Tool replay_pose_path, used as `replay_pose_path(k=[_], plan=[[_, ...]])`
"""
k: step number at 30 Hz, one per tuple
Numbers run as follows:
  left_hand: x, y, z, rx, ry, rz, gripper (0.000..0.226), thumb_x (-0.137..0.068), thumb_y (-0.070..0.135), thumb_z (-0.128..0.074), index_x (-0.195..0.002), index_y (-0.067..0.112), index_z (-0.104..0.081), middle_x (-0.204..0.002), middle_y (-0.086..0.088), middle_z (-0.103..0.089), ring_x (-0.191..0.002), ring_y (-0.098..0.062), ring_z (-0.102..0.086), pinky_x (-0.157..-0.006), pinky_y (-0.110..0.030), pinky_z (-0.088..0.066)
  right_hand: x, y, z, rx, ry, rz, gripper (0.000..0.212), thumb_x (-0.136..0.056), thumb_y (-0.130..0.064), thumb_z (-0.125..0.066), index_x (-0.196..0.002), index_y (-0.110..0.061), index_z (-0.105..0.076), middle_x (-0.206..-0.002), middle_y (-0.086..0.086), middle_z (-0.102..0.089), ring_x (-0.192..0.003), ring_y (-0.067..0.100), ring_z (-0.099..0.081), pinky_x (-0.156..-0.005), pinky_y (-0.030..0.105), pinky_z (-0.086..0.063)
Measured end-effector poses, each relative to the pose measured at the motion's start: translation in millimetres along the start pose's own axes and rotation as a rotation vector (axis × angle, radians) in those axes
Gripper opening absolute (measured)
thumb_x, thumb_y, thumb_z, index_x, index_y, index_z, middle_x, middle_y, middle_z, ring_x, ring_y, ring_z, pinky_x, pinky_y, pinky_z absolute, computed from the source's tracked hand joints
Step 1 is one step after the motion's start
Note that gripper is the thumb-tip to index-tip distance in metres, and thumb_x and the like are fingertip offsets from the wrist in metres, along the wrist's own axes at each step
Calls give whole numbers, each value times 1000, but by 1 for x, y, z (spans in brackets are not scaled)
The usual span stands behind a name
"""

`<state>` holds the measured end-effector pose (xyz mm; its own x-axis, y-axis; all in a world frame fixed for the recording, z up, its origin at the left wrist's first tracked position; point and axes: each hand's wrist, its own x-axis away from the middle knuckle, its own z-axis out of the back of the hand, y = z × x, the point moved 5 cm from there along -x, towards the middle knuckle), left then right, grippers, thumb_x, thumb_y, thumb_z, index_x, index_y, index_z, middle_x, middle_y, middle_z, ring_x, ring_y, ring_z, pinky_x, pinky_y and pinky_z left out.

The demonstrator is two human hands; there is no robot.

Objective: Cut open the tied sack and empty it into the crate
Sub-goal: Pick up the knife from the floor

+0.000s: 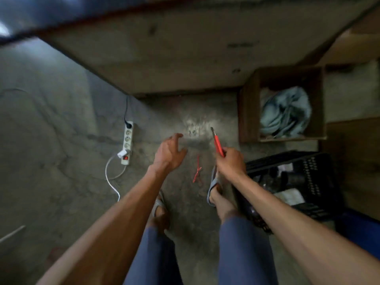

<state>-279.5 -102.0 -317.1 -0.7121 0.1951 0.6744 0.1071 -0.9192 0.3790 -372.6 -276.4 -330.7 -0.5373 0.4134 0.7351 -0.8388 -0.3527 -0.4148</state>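
At the bottom of the frame two legs in blue trousers stand on the concrete floor, each foot in a grey sandal. Both bare forearms reach up toward the middle of the frame. The right hand, just right of centre, has its grip closed around a red utility knife, whose blade end points up and slightly left. The left hand, at centre, hangs over the floor with its grip open, fingers spread and curled, holding nothing. Between the two hands, on the floor, lies a short piece of red string. At the lower right, beside the right forearm, sits a black plastic crate with perforated walls; dark and pale things lie inside it, too blurred to name. A dark bundle under the right forearm may be the sack, but I cannot tell. Left of centre a white power strip lies on the floor with a white cable looping from it. Farther up on the right, an open cardboard box holds crumpled pale blue cloth.
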Motion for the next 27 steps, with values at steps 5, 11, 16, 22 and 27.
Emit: replay_pose_path(k=[5,11,16,22,27], plan=[[66,112,144,214,365,-163,41,-90,16,-64,-131,10,-61,-125,-14,-69,-121,-31,-60,-100,-35,-45,74,-123,121,-243,97,206,20,-89,-42,-53,-78,-28,-63,-76,-2,-78,-79,26,-74,-75,47,-59],[76,168,275,241,598,-296,40,-91,19,-66,-130,12,-59,-124,-10,-67,-123,-28,-56,-103,-35,-41,93,-256,215,-285,297,474,33,-77,-26,-72,-107,-19,-62,-80,-4,-68,-82,23,-68,-80,37,-54],[-2,162,332,118,661,-277,51,-93,27,-63,-142,17,-50,-140,-7,-56,-136,-26,-45,-109,-40,-40,34,-337,229,-223,586,642,24,-78,-11,-72,-100,-9,-63,-94,10,-64,-88,17,-53,-85,25,-43],[-166,130,347,-48,626,-226,67,-99,35,-54,-158,17,-28,-171,-10,-11,-159,-25,-2,-128,-42,-10,-105,-411,183,-125,655,697,47,-85,-7,-70,-130,-2,-57,-111,15,-53,-94,20,-52,-85,0,-27],[-216,115,347,-155,710,-224,70,-100,49,-29,-162,20,-17,-171,-11,-1,-159,-24,4,-128,-43,2,-153,-439,155,72,847,596,38,-87,-24,-65,-123,-11,-62,-108,10,-55,-99,29,-54,-88,41,-46]])
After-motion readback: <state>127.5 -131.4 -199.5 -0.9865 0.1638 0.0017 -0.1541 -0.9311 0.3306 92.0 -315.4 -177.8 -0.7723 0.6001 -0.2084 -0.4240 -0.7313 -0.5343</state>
